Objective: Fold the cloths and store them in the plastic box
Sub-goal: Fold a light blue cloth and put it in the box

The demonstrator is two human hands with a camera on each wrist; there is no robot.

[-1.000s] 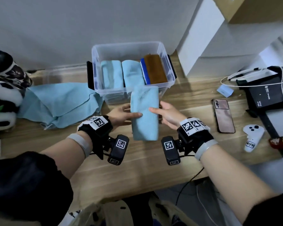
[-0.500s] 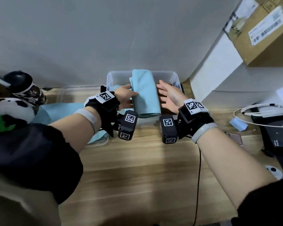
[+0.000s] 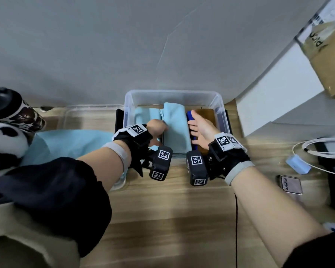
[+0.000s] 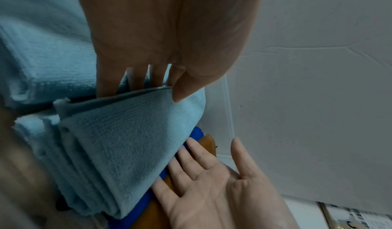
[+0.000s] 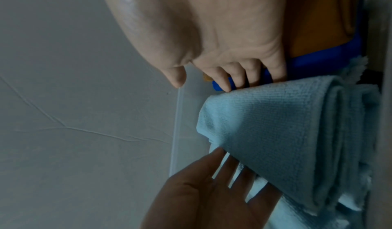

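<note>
The clear plastic box (image 3: 172, 94) stands at the back of the wooden table. A folded light blue cloth (image 3: 176, 130) sits upright inside it, pressed between my two hands. My left hand (image 3: 157, 129) lies flat against the cloth's left side, fingers straight and thumb on its top edge (image 4: 180, 92). My right hand (image 3: 199, 126) has straight fingers (image 5: 252, 75) slid between this cloth and a dark blue cloth (image 3: 190, 115), with the thumb held apart. Another folded light blue cloth (image 3: 145, 115) and a brown cloth (image 3: 206, 114) also fill the box.
An unfolded light blue cloth (image 3: 72, 141) lies on the table left of the box, by a panda plush (image 3: 4, 140) and a dark cup (image 3: 12, 107). A phone (image 3: 290, 184), cables (image 3: 317, 149) and white boxes (image 3: 278, 89) are at the right.
Both hands carried the folded light blue cloth from the table in front of the box up over its rim and down inside, between the other light blue cloth and the dark blue one.
</note>
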